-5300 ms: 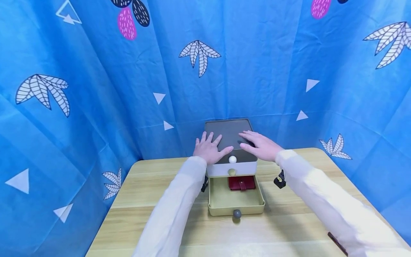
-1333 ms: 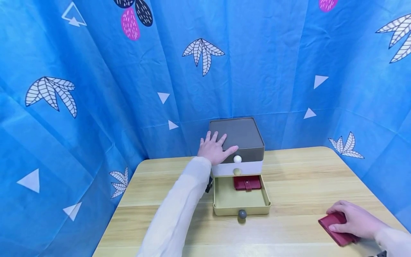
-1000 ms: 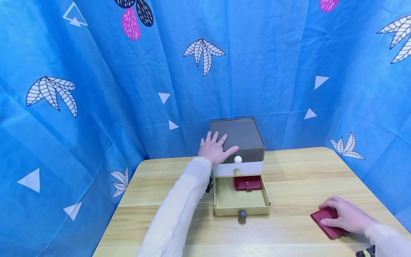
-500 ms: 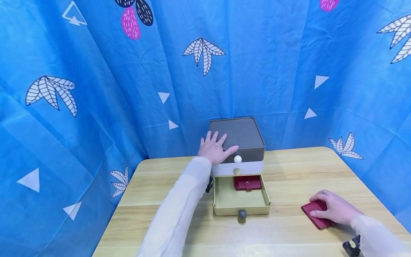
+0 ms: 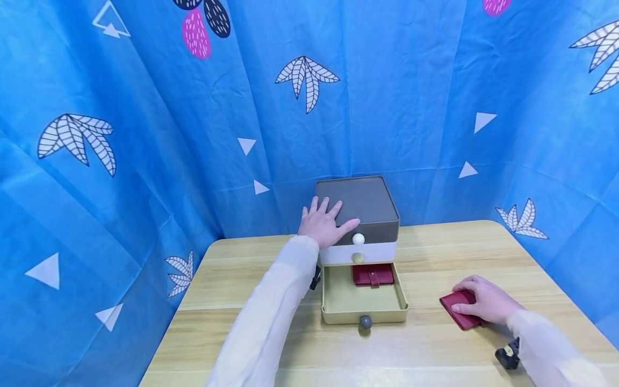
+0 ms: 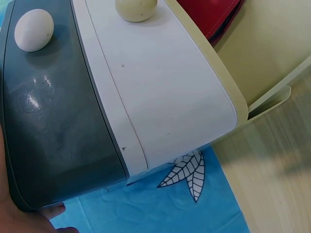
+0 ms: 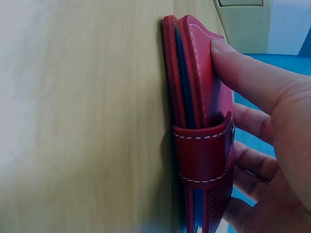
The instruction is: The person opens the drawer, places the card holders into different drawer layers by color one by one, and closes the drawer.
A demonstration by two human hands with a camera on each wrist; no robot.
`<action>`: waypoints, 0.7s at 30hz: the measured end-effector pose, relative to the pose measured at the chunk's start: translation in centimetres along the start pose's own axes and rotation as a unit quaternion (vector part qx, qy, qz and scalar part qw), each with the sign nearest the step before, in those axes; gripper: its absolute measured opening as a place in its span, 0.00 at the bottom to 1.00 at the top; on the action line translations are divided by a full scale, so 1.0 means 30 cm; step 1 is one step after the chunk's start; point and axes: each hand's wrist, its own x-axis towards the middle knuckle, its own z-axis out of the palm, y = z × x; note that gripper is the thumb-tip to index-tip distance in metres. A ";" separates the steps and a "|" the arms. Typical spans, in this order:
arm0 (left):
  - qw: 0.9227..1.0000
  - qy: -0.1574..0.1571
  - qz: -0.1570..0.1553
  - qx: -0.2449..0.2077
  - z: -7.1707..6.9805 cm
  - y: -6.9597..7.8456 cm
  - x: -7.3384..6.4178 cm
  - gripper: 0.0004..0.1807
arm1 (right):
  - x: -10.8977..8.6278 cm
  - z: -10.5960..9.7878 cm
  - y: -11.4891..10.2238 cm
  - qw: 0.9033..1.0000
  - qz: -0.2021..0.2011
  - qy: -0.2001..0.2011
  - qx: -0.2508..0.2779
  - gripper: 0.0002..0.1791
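In the head view my left hand (image 5: 320, 226) rests on the dark grey top of a small drawer box (image 5: 369, 199), fingers spread. The left wrist view shows part of that hand (image 6: 22, 218) at the box's edge. Its bottom olive drawer (image 5: 360, 303) is pulled out, with a red wallet (image 5: 364, 274) lying at the back. My right hand (image 5: 493, 300) holds another red wallet (image 5: 456, 306) low at the table, right of the drawer. In the right wrist view this strapped wallet (image 7: 204, 158) stands between the thumb and fingers.
The light wooden table (image 5: 232, 285) lies beneath everything. A blue patterned curtain (image 5: 387, 107) hangs behind and on both sides. A grey round knob (image 5: 365, 322) juts from the drawer front; the white and grey tiers above are shut.
My right hand has left the box, taken hold of a red wallet at the right, and brought it leftward and away from me toward the drawer. My left hand stays on the box.
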 end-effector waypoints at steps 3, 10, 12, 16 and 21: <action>1.000 -0.002 -0.003 -0.003 -0.001 0.001 0.000 0.48 | 0.014 0.003 -0.004 1.000 -0.001 0.000 0.003 0.31; 1.000 0.001 -0.002 -0.001 0.000 -0.001 0.000 0.49 | 0.030 0.014 0.003 1.000 -0.001 0.002 0.003 0.31; 1.000 0.002 -0.002 -0.001 0.001 -0.001 0.000 0.49 | 0.029 0.016 0.006 1.000 -0.003 0.004 0.004 0.31; 1.000 0.004 0.000 0.000 0.001 -0.002 0.001 0.49 | 0.019 0.013 0.009 1.000 -0.003 0.008 0.017 0.33; 1.000 0.002 0.000 0.005 0.002 -0.004 0.004 0.50 | -0.010 -0.006 0.017 0.999 0.002 0.012 0.035 0.35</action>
